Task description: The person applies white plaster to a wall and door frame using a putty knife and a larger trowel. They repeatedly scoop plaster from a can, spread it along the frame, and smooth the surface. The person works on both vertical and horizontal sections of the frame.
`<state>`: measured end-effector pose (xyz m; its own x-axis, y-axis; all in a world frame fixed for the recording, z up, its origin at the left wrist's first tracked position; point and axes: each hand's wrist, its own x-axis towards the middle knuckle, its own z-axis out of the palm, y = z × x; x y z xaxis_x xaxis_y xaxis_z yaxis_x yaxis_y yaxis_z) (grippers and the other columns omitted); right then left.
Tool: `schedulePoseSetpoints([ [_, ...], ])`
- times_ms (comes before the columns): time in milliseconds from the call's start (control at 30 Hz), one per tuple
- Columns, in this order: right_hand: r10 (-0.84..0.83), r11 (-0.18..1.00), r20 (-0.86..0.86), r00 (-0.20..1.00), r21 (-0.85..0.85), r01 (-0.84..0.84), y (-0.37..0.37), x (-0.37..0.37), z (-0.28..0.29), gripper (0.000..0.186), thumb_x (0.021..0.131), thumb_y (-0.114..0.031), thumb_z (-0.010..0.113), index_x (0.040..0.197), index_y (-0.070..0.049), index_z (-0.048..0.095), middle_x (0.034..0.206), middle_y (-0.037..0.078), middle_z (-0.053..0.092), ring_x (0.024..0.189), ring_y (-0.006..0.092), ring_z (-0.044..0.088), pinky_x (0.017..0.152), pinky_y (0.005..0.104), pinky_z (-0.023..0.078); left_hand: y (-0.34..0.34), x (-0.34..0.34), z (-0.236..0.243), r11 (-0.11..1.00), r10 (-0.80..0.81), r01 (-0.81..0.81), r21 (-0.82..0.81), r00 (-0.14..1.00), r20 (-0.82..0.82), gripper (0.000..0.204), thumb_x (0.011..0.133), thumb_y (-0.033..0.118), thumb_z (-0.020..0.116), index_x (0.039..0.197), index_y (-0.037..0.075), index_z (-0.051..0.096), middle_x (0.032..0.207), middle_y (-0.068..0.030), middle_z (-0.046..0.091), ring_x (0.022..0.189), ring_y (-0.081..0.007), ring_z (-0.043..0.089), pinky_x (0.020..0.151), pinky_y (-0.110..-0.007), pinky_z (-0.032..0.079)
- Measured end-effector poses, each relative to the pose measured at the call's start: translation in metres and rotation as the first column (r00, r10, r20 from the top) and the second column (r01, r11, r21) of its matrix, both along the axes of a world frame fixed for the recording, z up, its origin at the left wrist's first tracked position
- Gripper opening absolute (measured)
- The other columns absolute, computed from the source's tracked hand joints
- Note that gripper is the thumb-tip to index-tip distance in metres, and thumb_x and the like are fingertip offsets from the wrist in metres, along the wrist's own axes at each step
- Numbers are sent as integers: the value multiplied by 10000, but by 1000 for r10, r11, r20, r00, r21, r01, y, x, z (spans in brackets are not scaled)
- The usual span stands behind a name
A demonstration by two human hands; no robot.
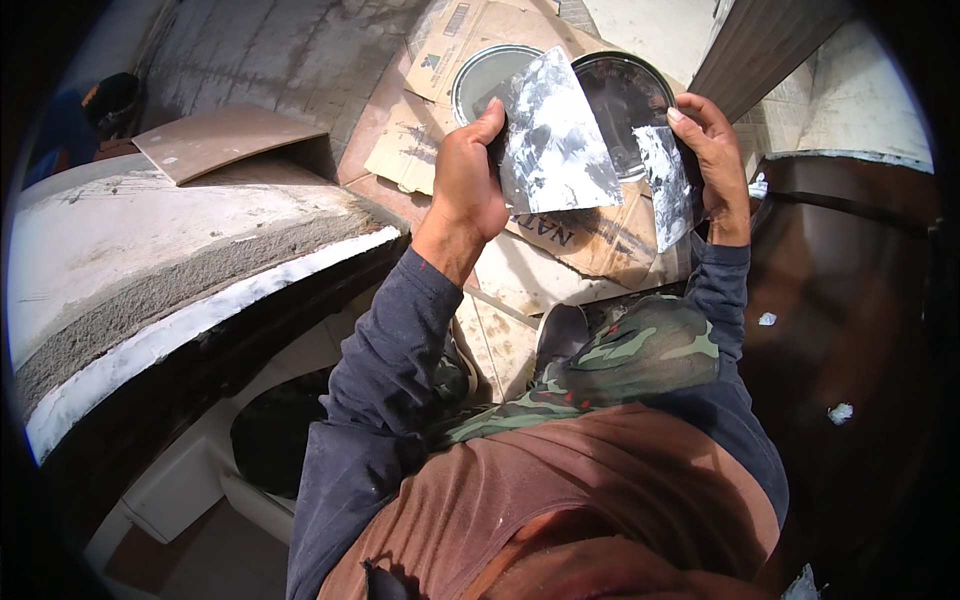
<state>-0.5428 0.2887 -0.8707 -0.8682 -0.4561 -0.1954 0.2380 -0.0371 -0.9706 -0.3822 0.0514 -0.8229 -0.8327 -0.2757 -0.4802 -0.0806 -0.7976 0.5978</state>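
Observation:
My left hand (468,180) is closed on a flat, thin plate (560,140) smeared with white and grey paste, thumb on its face. My right hand (716,160) grips a smaller thin spreader (664,190), also streaked with white; its handle side is hidden by the fingers. The two pieces are held close to each other, a small gap between them. Beyond them are a round, pale grey-filled tin or lid (478,82), partly behind the plate, and a dark, shiny round tin or lid (625,85).
Flattened cardboard (415,150) lies under the round pieces on a tiled floor. At left, a loose board (230,140) rests on a pale ledge (120,230) with a white-coated edge. A glossy brown surface (840,300) with white blobs is at right; a dark post (760,60) stands beyond.

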Motion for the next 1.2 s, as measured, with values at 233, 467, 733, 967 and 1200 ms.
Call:
schedulePoseSetpoints([
  [233,70,969,49,996,232,-79,43,2,-5,163,928,-152,714,1036,-31,699,869,-35,653,762,33,594,708,192,484,55,28,-92,868,-79,55,493,996,28,418,1082,275,403,1357,-28,485,1279,-173,628,1140,-305,654,1037,-488,518],
  [467,151,776,-224,963,631,25,18,24,-47,208,850,-237,732,969,-65,728,796,34,689,727,127,631,689,287,488,43,56,-119,937,-143,135,323,990,1,371,1058,271,478,1276,-14,572,1179,-138,685,1031,-252,691,952,-406,556],
  [733,249,850,77,965,459,-256,-12,58,-61,375,758,-58,794,1108,5,674,923,93,717,835,164,674,785,287,518,-50,37,-57,982,186,-190,-12,973,-139,339,1000,221,614,1249,-7,582,1152,-128,696,1036,-256,697,931,-443,574],
  [967,-57,922,372,927,-337,192,-21,36,-15,400,825,76,722,1204,28,604,1017,123,725,867,174,720,813,305,604,-11,24,-43,859,452,-473,-197,881,-143,290,967,120,626,1233,31,551,1107,-90,665,959,-191,674,839,-338,580],
  [1200,-56,815,389,919,-514,267,-72,64,-17,263,909,-33,714,1166,-15,661,1051,81,731,910,163,707,842,309,579,5,4,-60,778,499,-518,-355,853,-152,281,956,84,603,1222,-1,570,1117,-53,639,998,-151,603,916,-307,484],
])
